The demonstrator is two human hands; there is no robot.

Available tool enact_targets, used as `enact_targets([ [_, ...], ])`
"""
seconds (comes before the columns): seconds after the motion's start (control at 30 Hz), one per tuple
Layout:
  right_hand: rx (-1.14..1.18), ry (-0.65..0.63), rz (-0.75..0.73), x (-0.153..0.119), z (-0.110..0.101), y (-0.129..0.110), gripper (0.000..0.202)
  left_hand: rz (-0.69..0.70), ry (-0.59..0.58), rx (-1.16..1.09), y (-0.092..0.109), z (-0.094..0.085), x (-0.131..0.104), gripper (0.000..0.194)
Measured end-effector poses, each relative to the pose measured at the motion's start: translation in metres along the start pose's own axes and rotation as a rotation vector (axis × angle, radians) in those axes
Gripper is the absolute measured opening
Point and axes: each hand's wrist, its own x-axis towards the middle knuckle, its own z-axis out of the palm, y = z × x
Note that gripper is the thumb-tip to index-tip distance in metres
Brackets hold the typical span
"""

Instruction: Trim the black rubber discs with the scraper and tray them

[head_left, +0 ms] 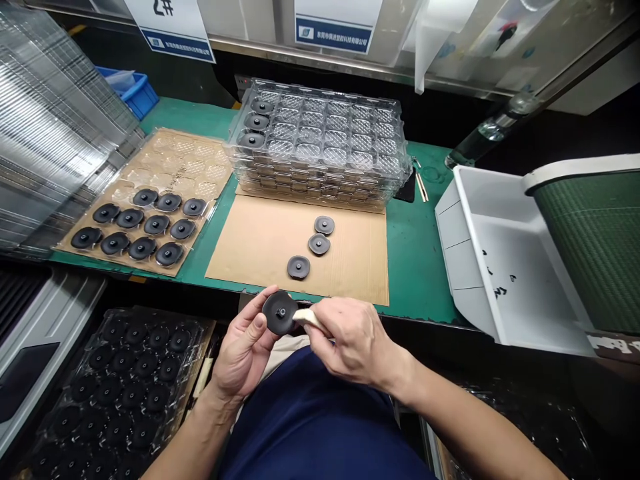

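Note:
Between the thumb and fingers of my left hand (245, 347) is a round black part (280, 312) with a small raised centre, tilted toward the camera. My right hand (347, 340) grips a whitish piece (306, 318), whose tip touches the right edge of that part. Beyond my hands, a cardboard sheet (255, 233) on the green table carries a black part (299, 267) near its front and two more, touching each other, farther back.
Stacked clear trays (320, 133) stand behind the cardboard, with black parts in the left column. On the left lies a tray (170, 167) with several black parts. A white bin (470, 247) is at right. Filled trays (120, 387) sit low at left.

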Motion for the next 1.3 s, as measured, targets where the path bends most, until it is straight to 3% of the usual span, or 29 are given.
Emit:
enact_targets([
  [0.1, 0.005, 0.008, 0.019, -0.001, 0.0, -0.002, 0.021, 0.028, 0.008, 0.008, -0.001, 0.001, 0.0, 0.043],
  [0.33, -0.06, 0.027, 0.015, 0.004, 0.002, 0.007, 0.021, -0.09, -0.078, 0.001, 0.001, -0.001, -0.001, 0.043],
  [0.6, -0.12, -0.09, -0.17, 0.012, -0.01, 0.002, 0.02, -0.239, -0.18, 0.018, -0.003, -0.01, -0.002, 0.048],
  [0.73, -0.182, -0.171, -0.272, 0.02, -0.018, 0.001, 0.017, -0.319, -0.236, -0.056, -0.01, -0.011, -0.003, 0.026],
  [0.87, -0.185, -0.155, -0.365, 0.025, -0.018, 0.001, 0.016, -0.378, -0.242, -0.113, -0.013, -0.008, -0.004, 0.032],
  [0.93, -0.135, -0.085, -0.285, 0.023, -0.013, 0.0, 0.015, -0.297, -0.191, -0.127, -0.01, -0.007, -0.003, 0.041],
  [1.0, -0.037, -0.021, -0.098, 0.018, -0.007, -0.003, 0.02, -0.134, -0.107, -0.12, -0.007, -0.007, -0.001, 0.045],
  [1.1, 0.155, -0.034, 0.135, 0.011, 0.0, -0.013, 0.027, 0.042, -0.04, -0.007, -0.007, -0.005, 0.002, 0.052],
  [1.2, 0.262, 0.013, 0.187, 0.01, 0.001, -0.027, 0.027, 0.157, -0.029, 0.12, -0.01, 0.001, 0.0, 0.054],
  [1.3, 0.245, 0.07, 0.124, 0.014, -0.003, -0.035, 0.025, 0.243, -0.001, 0.141, -0.01, 0.008, -0.004, 0.055],
])
